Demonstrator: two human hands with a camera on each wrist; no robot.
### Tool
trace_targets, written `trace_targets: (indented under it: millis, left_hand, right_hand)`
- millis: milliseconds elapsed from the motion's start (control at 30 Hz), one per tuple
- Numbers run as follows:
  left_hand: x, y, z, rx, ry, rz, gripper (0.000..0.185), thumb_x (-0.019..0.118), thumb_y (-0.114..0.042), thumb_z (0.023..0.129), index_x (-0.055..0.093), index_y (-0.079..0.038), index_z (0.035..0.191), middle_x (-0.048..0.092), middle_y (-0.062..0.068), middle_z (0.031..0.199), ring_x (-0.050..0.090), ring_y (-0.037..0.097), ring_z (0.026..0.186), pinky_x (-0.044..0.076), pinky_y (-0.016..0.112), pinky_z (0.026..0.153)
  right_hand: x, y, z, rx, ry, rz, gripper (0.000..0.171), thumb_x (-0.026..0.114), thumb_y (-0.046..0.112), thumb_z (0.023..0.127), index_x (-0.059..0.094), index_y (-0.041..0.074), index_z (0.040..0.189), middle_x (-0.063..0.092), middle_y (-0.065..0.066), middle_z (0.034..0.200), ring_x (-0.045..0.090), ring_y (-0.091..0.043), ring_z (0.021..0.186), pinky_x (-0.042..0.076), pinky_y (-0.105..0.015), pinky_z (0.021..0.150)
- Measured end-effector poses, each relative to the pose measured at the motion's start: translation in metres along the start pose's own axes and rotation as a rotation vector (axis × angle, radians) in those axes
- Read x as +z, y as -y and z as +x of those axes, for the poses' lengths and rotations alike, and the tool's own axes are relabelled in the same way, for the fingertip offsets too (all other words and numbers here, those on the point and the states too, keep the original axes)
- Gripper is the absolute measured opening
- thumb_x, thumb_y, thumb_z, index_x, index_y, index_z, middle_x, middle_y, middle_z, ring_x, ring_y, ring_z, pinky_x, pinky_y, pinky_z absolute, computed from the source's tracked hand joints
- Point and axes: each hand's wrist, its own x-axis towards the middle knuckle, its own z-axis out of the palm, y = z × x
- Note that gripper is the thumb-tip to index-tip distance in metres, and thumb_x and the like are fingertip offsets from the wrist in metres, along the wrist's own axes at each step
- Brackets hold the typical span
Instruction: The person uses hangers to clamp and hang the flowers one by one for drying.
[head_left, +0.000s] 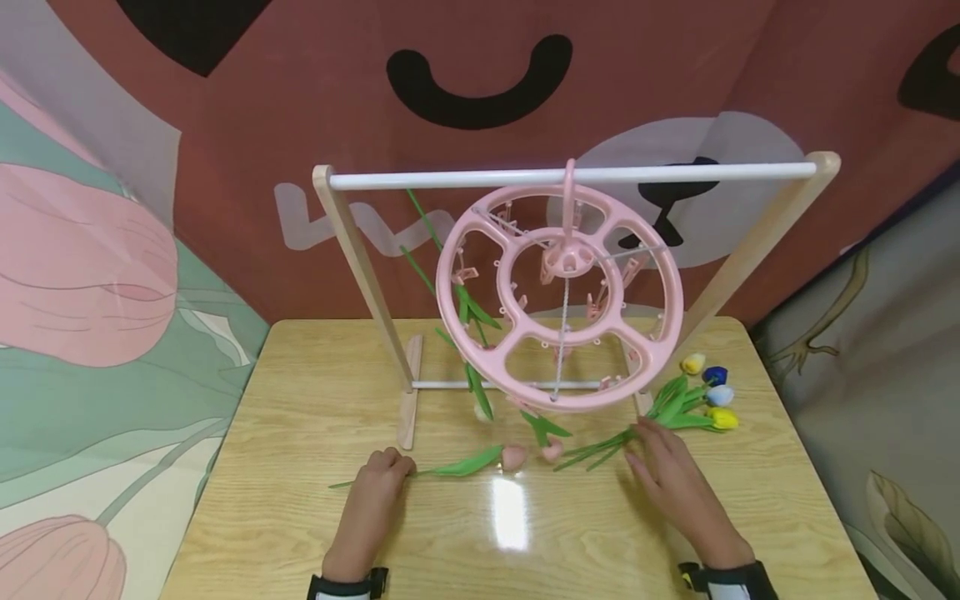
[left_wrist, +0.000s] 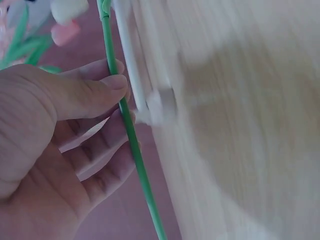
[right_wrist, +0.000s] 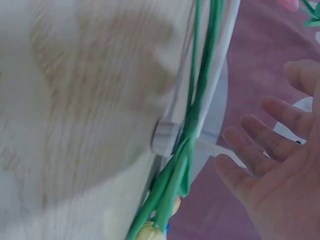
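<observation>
My left hand (head_left: 377,493) pinches the green stem (left_wrist: 131,135) of an artificial pink tulip (head_left: 513,457) between thumb and fingers, low over the table. The bloom points right. By the stems of a bunch of tulips (head_left: 675,408) lies my right hand (head_left: 672,479). In the right wrist view its fingers (right_wrist: 270,125) are spread and hold nothing, apart from the green stems (right_wrist: 200,95). The bunch has yellow, blue and pale blooms at its right end. Above, a pink round clip hanger (head_left: 447,287) bears tulips hanging bloom down, among them a pink one (head_left: 552,451) and a whitish one (head_left: 483,411).
A wooden stand (head_left: 366,267) with a white crossbar (head_left: 450,179) carries the hanger by its hook. Its left foot (head_left: 408,408) rests on the wood-grain table (head_left: 300,375). Printed cloth (head_left: 480,50) hangs close behind the table, and patterned cloths flank both sides.
</observation>
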Motion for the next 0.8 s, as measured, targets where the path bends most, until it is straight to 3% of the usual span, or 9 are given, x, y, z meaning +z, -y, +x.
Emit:
trace_targets:
  millis: [167,467,600,800]
  left_hand:
    - [0.007,-0.022,0.007,0.098,0.014,-0.012,0.023,0.083,0.009,0.076,0.076,-0.010,0.085,0.062,-0.001,0.082,0.057,0.014,0.076,0.052,0.027,0.060]
    - [0.016,-0.062,0.021,0.245,0.085,-0.041,0.026,0.078,0.010,0.078,0.076,-0.012,0.091,0.062,-0.001,0.085,0.054,0.014,0.077,0.048,0.023,0.061]
    - [0.019,-0.075,0.025,0.303,0.060,-0.049,0.022,0.076,0.008,0.080,0.075,-0.012,0.090,0.061,-0.001,0.084,0.053,0.014,0.075,0.044,0.021,0.058]
    - [0.020,-0.090,0.029,0.356,0.005,-0.062,0.016,0.083,-0.003,0.081,0.075,-0.013,0.089,0.063,-0.002,0.085,0.054,0.011,0.075,0.042,0.017,0.058]
  right_hand:
    - [-0.001,0.014,-0.001,0.018,0.057,-0.014,0.046,0.072,0.014,0.097,0.058,-0.003,0.136,0.052,-0.028,0.146,0.050,-0.049,0.132,0.045,-0.068,0.106]
    - [0.006,0.036,-0.006,-0.094,0.094,-0.057,0.056,0.079,0.027,0.092,0.061,0.000,0.137,0.060,-0.017,0.142,0.058,-0.038,0.129,0.054,-0.057,0.103]
    - [0.010,0.043,-0.006,-0.162,0.108,-0.056,0.049,0.083,0.031,0.088,0.069,0.005,0.128,0.066,-0.010,0.134,0.063,-0.031,0.123,0.057,-0.052,0.100]
    - [0.013,0.047,-0.006,-0.235,0.135,-0.066,0.037,0.085,0.022,0.086,0.075,0.015,0.120,0.073,-0.001,0.121,0.068,-0.019,0.107,0.061,-0.041,0.088]
